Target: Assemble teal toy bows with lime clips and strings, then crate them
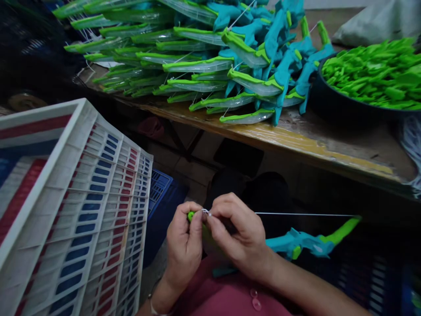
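In front of my body lies a toy bow (291, 242) with a teal middle and green limbs. Its near green tip (190, 215) is pinched between the thumb and fingers of my left hand (184, 245). My right hand (241, 232) is closed on the white string (304, 214), which makes a small loop beside that tip. From there the string runs taut to the far green limb (342, 231) on the right. My right hand hides part of the bow.
Many similar green and teal bows (200, 65) are stacked on a worn wooden table (296, 140). A dark basin (348, 103) there holds green plastic parts (375, 72), with white strings (411, 140) beside it. A striped plastic crate (82, 197) stands at left, near a blue crate (160, 188).
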Action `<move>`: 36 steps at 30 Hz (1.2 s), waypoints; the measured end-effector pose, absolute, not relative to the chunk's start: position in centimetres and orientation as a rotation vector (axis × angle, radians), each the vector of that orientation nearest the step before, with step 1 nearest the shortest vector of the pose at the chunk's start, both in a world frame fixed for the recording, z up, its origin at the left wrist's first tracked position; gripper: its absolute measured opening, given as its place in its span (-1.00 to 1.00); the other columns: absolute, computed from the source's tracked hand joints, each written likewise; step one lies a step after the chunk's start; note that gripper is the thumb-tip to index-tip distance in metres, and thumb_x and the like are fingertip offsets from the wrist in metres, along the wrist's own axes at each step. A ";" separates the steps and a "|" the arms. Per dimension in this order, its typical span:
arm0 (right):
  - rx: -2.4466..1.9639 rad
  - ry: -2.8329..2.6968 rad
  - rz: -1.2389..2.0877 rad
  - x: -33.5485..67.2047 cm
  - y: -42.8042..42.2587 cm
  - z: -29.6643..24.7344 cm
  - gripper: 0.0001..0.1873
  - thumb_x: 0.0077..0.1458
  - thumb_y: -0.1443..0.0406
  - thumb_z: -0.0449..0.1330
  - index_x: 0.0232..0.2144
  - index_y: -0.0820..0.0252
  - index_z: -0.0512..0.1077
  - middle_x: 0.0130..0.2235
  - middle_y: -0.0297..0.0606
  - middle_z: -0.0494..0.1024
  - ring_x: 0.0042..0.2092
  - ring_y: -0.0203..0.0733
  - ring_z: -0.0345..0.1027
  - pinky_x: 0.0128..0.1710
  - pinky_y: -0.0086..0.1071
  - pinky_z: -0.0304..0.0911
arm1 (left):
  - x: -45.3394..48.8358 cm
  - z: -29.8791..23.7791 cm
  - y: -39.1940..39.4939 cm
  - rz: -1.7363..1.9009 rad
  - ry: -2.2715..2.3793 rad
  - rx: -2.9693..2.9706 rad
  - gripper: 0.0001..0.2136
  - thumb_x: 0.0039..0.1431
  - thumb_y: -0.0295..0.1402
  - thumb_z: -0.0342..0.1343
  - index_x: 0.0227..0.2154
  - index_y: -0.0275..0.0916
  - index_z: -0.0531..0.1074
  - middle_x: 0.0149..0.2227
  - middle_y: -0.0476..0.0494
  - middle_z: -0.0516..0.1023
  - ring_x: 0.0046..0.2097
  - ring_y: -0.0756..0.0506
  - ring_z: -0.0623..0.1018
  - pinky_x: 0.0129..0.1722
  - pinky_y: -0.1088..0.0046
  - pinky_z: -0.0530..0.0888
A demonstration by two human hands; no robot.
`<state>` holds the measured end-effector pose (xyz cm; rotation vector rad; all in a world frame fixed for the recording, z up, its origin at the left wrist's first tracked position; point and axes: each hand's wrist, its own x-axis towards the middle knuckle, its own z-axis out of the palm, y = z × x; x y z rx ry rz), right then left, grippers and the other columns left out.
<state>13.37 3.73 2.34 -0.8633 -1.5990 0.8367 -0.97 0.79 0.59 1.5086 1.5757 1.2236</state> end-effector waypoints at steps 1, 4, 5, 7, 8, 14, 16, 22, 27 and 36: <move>-0.865 -1.573 0.849 13.3 4.1 2.5 -0.90 0.25 0.46 0.16 -0.30 0.20 0.40 -0.28 -0.26 0.45 -0.27 -0.31 0.36 -0.31 -0.44 0.31 | -1.0 0.8 0.8 1.221 1.553 1.491 -0.92 0.43 -0.37 0.03 -0.19 -0.12 0.42 -0.32 0.07 0.49 -0.29 0.05 0.49 -0.27 0.62 0.42; -0.852 -1.545 0.880 13.3 5.3 2.9 -0.90 0.28 0.45 0.13 -0.28 0.18 0.39 -0.26 -0.26 0.48 -0.27 -0.31 0.37 -0.30 -0.43 0.31 | -1.0 1.4 1.0 1.211 1.491 1.403 -0.88 0.43 -0.32 0.04 -0.24 -0.14 0.44 -0.36 0.07 0.47 -0.34 0.05 0.46 -0.34 0.63 0.40; -0.847 -1.558 0.875 13.3 5.6 2.9 -0.90 0.28 0.44 0.13 -0.27 0.18 0.38 -0.28 -0.28 0.48 -0.29 -0.32 0.36 -0.32 -0.43 0.30 | -0.9 1.5 1.1 1.202 1.473 1.365 -0.86 0.43 -0.29 0.04 -0.26 -0.15 0.45 -0.37 0.06 0.47 -0.36 0.05 0.45 -0.35 0.63 0.39; -0.824 -1.630 0.835 13.4 6.0 2.7 -0.90 0.29 0.45 0.13 -0.28 0.19 0.38 -0.31 -0.29 0.47 -0.31 -0.32 0.34 -0.33 -0.43 0.29 | -0.9 1.4 1.2 1.194 1.444 1.270 -0.83 0.42 -0.25 0.05 -0.26 -0.18 0.46 -0.37 0.03 0.47 -0.36 0.03 0.45 -0.35 0.59 0.39; -0.801 -1.687 0.812 13.4 6.1 2.6 -0.90 0.29 0.45 0.13 -0.27 0.19 0.39 -0.31 -0.28 0.47 -0.30 -0.31 0.34 -0.33 -0.43 0.29 | -0.9 1.1 1.2 1.202 1.431 1.216 -0.82 0.42 -0.23 0.06 -0.25 -0.19 0.47 -0.37 0.01 0.48 -0.35 0.01 0.46 -0.34 0.57 0.40; -0.820 -1.807 0.817 13.6 5.5 1.6 -0.88 0.33 0.42 0.13 -0.22 0.23 0.47 -0.22 -0.18 0.46 -0.22 -0.25 0.38 -0.27 -0.40 0.36 | -0.6 -0.6 1.2 1.277 1.342 0.971 -0.79 0.34 -0.18 0.13 -0.22 -0.23 0.49 -0.29 -0.10 0.52 -0.26 -0.07 0.50 -0.25 0.48 0.44; -0.879 -1.744 0.883 13.7 5.3 1.5 -0.88 0.32 0.41 0.15 -0.27 0.21 0.48 -0.24 -0.21 0.45 -0.23 -0.26 0.38 -0.28 -0.40 0.36 | -0.5 -0.8 1.3 1.262 1.313 0.931 -0.79 0.33 -0.18 0.14 -0.23 -0.23 0.49 -0.29 -0.10 0.51 -0.27 -0.06 0.48 -0.26 0.48 0.44; -0.908 -1.750 0.867 14.2 5.3 1.0 -0.87 0.33 0.42 0.12 -0.28 0.19 0.43 -0.28 -0.25 0.45 -0.27 -0.27 0.36 -0.30 -0.40 0.34 | 0.0 -0.6 1.9 1.235 1.322 0.906 -0.79 0.32 -0.17 0.16 -0.26 -0.22 0.50 -0.33 -0.09 0.49 -0.32 -0.05 0.47 -0.32 0.49 0.44; -0.903 -1.867 0.580 14.4 5.9 0.0 -0.88 0.36 0.43 0.05 -0.26 0.20 0.34 -0.35 -0.24 0.46 -0.32 -0.23 0.35 -0.32 -0.37 0.31 | 0.3 -0.7 2.1 1.195 1.326 0.890 -0.77 0.32 -0.15 0.16 -0.25 -0.23 0.51 -0.37 -0.08 0.50 -0.36 -0.05 0.47 -0.37 0.50 0.43; -0.876 -1.860 0.514 14.9 5.8 -0.1 -0.87 0.31 0.47 0.07 -0.22 0.19 0.37 -0.30 -0.19 0.48 -0.31 -0.21 0.34 -0.33 -0.35 0.34 | 0.4 -0.6 2.3 1.153 1.267 0.888 -0.80 0.34 -0.19 0.17 -0.24 -0.22 0.52 -0.34 -0.06 0.49 -0.32 -0.03 0.44 -0.32 0.53 0.41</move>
